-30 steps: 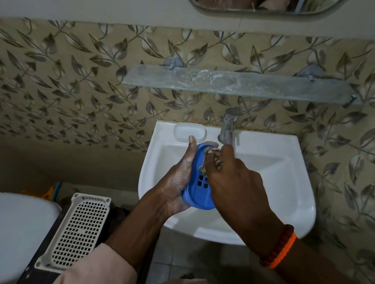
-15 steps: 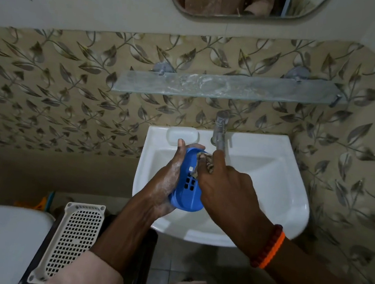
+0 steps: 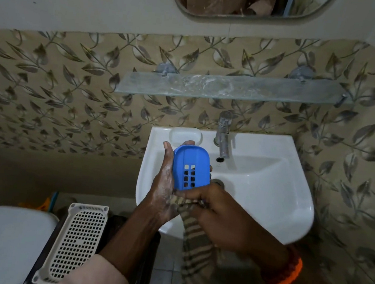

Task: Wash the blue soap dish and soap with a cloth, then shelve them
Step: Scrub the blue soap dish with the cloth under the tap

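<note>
The blue soap dish (image 3: 190, 168), with a grid of drain holes, is held upright over the left side of the white sink (image 3: 270, 186). My left hand (image 3: 164, 181) cups it from behind, fingers curled round its edges. My right hand (image 3: 218, 212) grips a brown striped cloth (image 3: 196, 241) just below the dish's lower end; the cloth hangs down past the sink's front rim. A white bar of soap (image 3: 185, 134) lies on the sink's back left ledge. The glass shelf (image 3: 232, 89) above the tap carries nothing.
A chrome tap (image 3: 223, 134) stands at the sink's back, no water seen running. A mirror (image 3: 244, 1) hangs above. Lower left are a white perforated basket (image 3: 77, 241) and a white tank lid (image 3: 2, 244). Leaf-patterned tiles cover the wall.
My right hand has slid with the cloth from the dish's top down to its lower end, uncovering the dish's face. The dish stays in my left hand.
</note>
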